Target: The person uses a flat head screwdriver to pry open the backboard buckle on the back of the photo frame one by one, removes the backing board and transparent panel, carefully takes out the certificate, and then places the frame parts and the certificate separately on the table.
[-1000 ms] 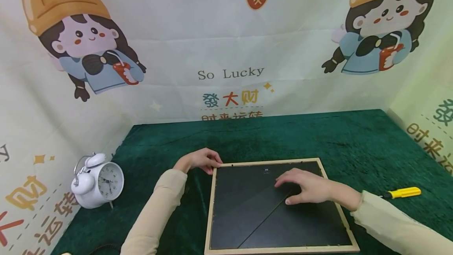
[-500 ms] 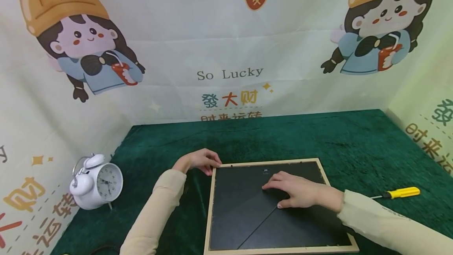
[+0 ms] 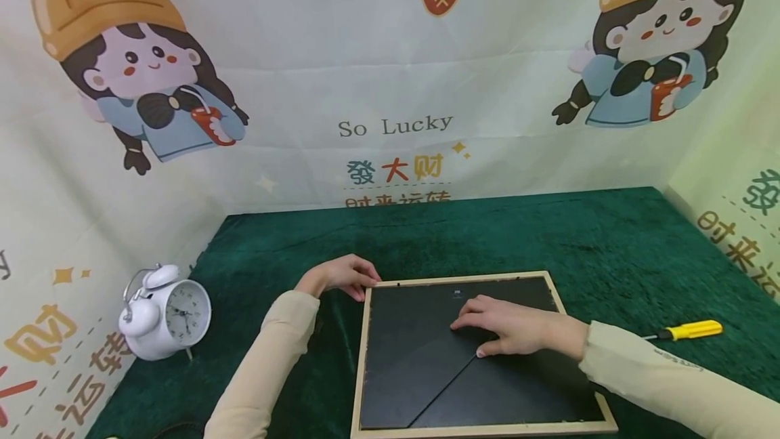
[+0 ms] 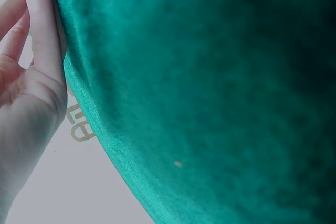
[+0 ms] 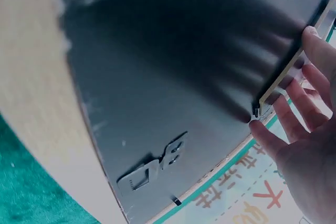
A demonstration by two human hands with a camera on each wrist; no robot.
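Note:
A picture frame [image 3: 358, 364] with a pale wooden rim lies face down, its black back panel [image 3: 396, 330] upward. My left hand [image 3: 341, 276] holds the frame's upper left corner; in the left wrist view its fingertips are out of sight. My right hand [image 3: 518, 327] is over the panel with spread, slightly bent fingers. Its thumb [image 5: 312, 43] touches the edge of a black support strut [image 5: 281, 74], beside a small hinge. The strut shows as a diagonal line in the head view, partly hidden by the hand. A metal hanger [image 5: 152, 166] lies on the panel.
A white twin-bell alarm clock [image 3: 173, 317] stands at the left. To the right lies a screwdriver [image 3: 695, 330] with a yellow handle, its shaft partly behind the right sleeve. Dark green cloth [image 3: 292, 236] covers the table. Printed curtains [image 3: 305, 87] enclose the back and sides.
My right hand has moved left and slightly down across the panel, then stopped with its thumb at the strut's line. The left hand and the frame have stayed put.

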